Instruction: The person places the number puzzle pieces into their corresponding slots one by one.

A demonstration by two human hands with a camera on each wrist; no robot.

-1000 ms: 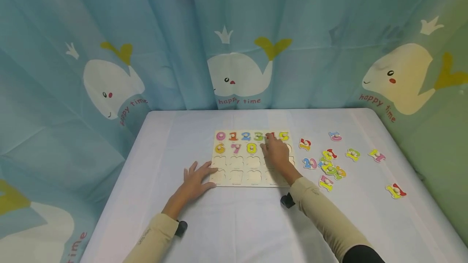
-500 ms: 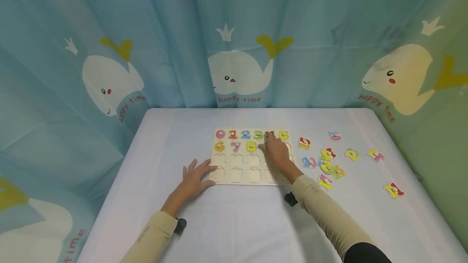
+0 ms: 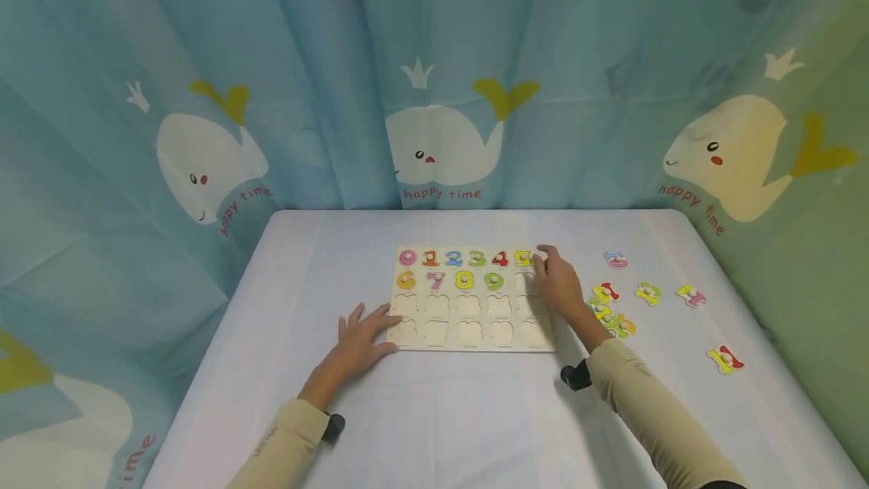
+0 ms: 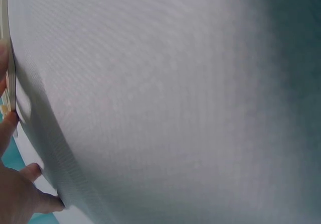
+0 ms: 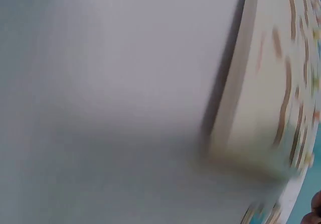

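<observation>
A wooden number puzzle board lies flat on the table, with pieces 0 to 9 seated in its upper two rows and bare recesses below. My left hand rests with spread fingers on the board's left edge; the left wrist view catches its fingers along that edge. Over the board's upper right corner is my right hand, index finger and thumb apart, just right of the number 5 piece. No piece shows between them. The number 9 piece sits in the second row. Only fingertips of this hand appear in the blurred right wrist view.
Loose number pieces lie right of the board: an overlapping cluster, a blue and pink piece, a green and yellow one, a pink and yellow one, and a red and yellow one. A curtain stands behind the table.
My right hand has moved right from the 4 and 9 pieces to the board's right edge, uncovering both. It and its forearm now hide several loose pieces. The left hand stays put.
</observation>
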